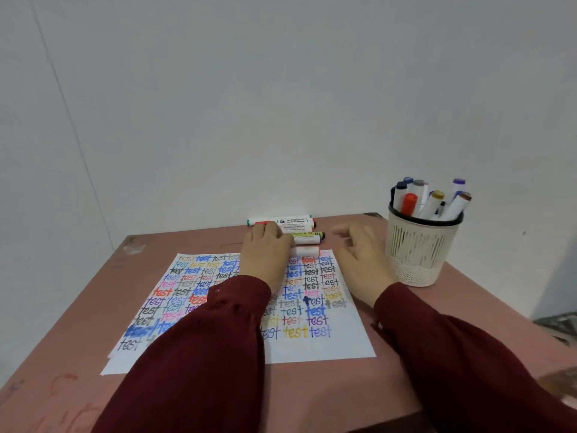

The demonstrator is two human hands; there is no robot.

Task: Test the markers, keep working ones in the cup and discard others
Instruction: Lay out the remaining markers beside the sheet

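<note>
Maroon-sleeved; laid left hand [265, 256] over loose markers [301, 232] near far edge of table [327, 389], grip unclear; held right hand [359, 260] loose and empty beside them; showed cup [418, 254], marker-filled, at far right corner.

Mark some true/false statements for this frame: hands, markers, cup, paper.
1. The cup stands upright to the right of the paper, with stored markers in it. True.
2. The right hand holds a marker. False: it holds nothing.
3. The left hand lies over the loose markers. True.
4. The paper is blank. False: the word "test" covers it in many colours.
5. The loose markers lie at the near edge of the table. False: they lie at its far edge, beyond the paper.
</note>
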